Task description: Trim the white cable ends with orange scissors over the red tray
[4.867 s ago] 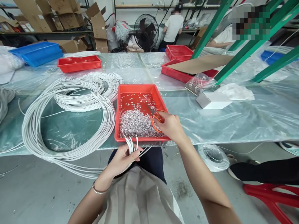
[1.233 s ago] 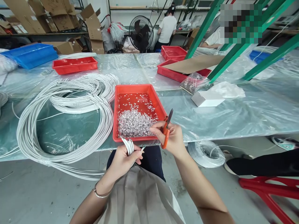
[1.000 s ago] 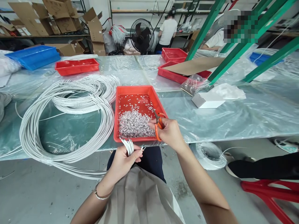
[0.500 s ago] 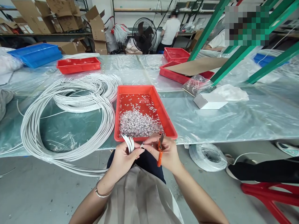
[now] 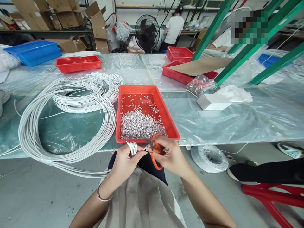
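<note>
My left hand point(image 5: 128, 160) is closed around a bundle of white cables point(image 5: 132, 147), pinching one cable end between thumb and forefinger. In my right hand point(image 5: 171, 155) is a pair of orange-handled scissors point(image 5: 155, 162), their blades pointing left at the pinched end. Whether the blades touch it, I cannot tell. Just beyond both hands lies a red tray point(image 5: 171, 122) with a heap of small shiny silver pieces point(image 5: 140, 125). From my left hand the cables run back to a large white coil point(image 5: 30, 126) on the table.
A second white cable coil point(image 5: 111, 85) lies behind the first. Red trays point(image 5: 78, 65) and a blue tray point(image 5: 33, 52) stand farther back. To the right are a white box point(image 5: 212, 103) and green metal posts point(image 5: 211, 31). Another person's leg point(image 5: 266, 172) and a red stool point(image 5: 268, 196) are at lower right.
The scissors have turned in my right hand from upright against the palm to pointing left, with the blades now by the cable end. My left hand keeps its hold.
</note>
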A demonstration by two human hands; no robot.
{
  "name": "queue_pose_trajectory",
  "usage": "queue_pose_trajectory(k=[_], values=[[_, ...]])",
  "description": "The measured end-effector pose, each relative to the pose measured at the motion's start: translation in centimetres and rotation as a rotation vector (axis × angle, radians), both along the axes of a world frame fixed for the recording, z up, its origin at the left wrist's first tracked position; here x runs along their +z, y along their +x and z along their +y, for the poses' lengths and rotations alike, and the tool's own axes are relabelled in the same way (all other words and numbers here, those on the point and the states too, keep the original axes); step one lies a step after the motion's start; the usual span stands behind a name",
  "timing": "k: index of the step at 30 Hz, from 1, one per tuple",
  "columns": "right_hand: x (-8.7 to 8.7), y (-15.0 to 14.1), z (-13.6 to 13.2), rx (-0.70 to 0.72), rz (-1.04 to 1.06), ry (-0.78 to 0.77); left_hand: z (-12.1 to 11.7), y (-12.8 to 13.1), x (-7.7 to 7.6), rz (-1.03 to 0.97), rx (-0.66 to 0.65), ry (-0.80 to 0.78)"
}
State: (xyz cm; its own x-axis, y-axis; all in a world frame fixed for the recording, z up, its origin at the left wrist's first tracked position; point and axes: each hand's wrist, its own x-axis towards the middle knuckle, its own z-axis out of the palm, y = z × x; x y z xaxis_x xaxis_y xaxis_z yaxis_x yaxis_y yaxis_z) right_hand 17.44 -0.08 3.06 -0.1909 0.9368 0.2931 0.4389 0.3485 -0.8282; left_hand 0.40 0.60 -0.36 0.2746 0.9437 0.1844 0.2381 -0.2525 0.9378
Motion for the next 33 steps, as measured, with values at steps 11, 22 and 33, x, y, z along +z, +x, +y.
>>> queue_pose_trajectory(k=[11, 22, 33], values=[[-1.0, -1.8, -1.2, -0.049, 0.433, -0.168, 0.1, 0.4, 0.4, -0.013, 0.098, -0.004], [-1.9, 1.2, 0.3, -0.135, 0.257, -0.030, 0.2, 0.0, 0.4, -0.299, -0.037, -0.386], [0.9, 5.5, -2.1, 0.320, -0.260, -0.193, 0.4, -2.1, 1.1, -0.235, -0.250, -0.168]])
